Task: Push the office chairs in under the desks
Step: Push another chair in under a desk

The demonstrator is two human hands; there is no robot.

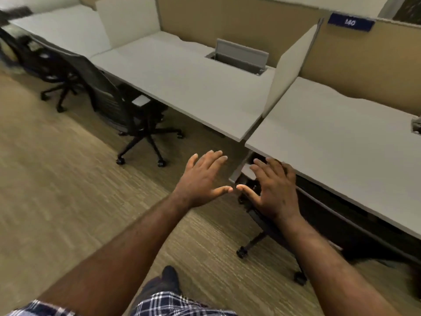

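At ten o'clock, a black office chair (49, 65) stands at the far desk (61, 30), its seat partly under the edge. Toward eleven o'clock, a second chair (118, 106) sits tucked against the middle desk (182, 87), its wheeled base out on the carpet (57, 190). At the centre, the left hand (201, 179) hovers flat with fingers spread wide, holding nothing. Just beside it, thumbs nearly meeting, the right hand (274, 190) is equally splayed and empty; whether it touches anything, I cannot tell. Behind it, at four o'clock, a third chair (268, 233) is mostly under the near desk (341, 151). At one o'clock, a blue sign (350, 22) reads 140.
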